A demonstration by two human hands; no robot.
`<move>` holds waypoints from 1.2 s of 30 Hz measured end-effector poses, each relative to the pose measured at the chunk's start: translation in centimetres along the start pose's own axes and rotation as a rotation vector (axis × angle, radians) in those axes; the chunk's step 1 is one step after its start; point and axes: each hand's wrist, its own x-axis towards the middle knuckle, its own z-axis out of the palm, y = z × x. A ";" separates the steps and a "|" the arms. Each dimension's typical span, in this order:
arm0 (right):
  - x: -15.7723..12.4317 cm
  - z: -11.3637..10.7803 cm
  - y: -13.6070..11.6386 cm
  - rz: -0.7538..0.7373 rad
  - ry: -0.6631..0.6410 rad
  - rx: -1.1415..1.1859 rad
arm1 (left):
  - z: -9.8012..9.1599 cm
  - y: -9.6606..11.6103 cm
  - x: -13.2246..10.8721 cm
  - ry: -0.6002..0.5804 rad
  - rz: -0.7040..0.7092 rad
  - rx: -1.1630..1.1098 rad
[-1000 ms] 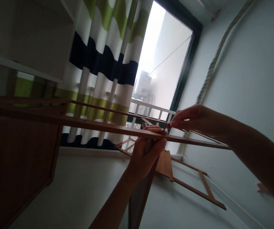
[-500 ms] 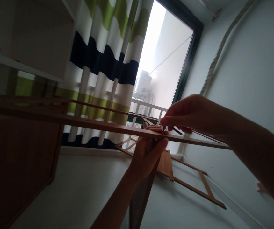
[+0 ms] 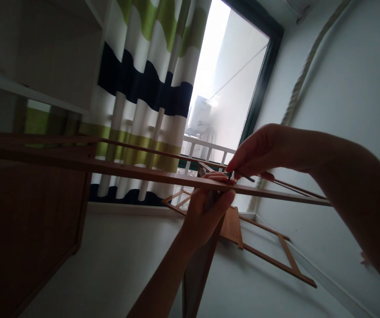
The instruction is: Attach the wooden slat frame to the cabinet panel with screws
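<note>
A long wooden rail (image 3: 137, 172) runs across the view from left to right. My left hand (image 3: 206, 207) reaches up from below and grips an upright dark wooden post (image 3: 198, 274) where it meets the rail, thumb pressed against the rail's underside. My right hand (image 3: 259, 152) comes in from the right, above the rail. Its fingers pinch a small dark L-shaped key (image 3: 241, 176) whose short end stands in the rail's top, just above my left thumb.
A wooden frame piece (image 3: 263, 254) leans on the floor by the right wall. A brown wooden panel (image 3: 24, 229) fills the lower left. A striped curtain (image 3: 143, 88) hangs beside a bright window (image 3: 229, 79) with a white railing (image 3: 206, 152). White shelves sit upper left.
My right hand rose from a flat pinch beside the rail to a hold over the small key on top of it, and turned a little. My left hand stayed put.
</note>
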 end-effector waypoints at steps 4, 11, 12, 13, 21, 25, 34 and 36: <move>0.8 0.2 -0.2 0.073 0.102 -0.135 | 0.0 0.0 0.0 -0.019 0.000 -0.010; 2.6 0.9 0.5 0.164 0.092 -0.058 | 0.0 0.0 -0.2 -0.023 -0.040 -0.036; 2.6 1.0 0.7 0.169 0.099 -0.040 | 0.0 -0.1 -0.2 -0.020 -0.049 -0.028; 2.5 1.1 0.9 0.168 0.109 -0.031 | 0.0 -0.1 -0.2 -0.018 -0.060 -0.019; 1.0 1.7 1.8 0.179 0.172 -0.037 | 0.1 0.2 0.0 -0.021 0.029 -0.005; 0.0 2.0 2.7 0.124 0.234 -0.039 | 0.1 0.2 0.0 -0.019 0.028 -0.012; -3.0 5.5 0.7 0.104 0.589 -0.679 | 0.1 0.2 0.0 -0.020 0.039 -0.020; -3.2 6.0 -0.1 0.087 0.611 -0.788 | 0.1 0.3 0.0 -0.023 0.030 -0.033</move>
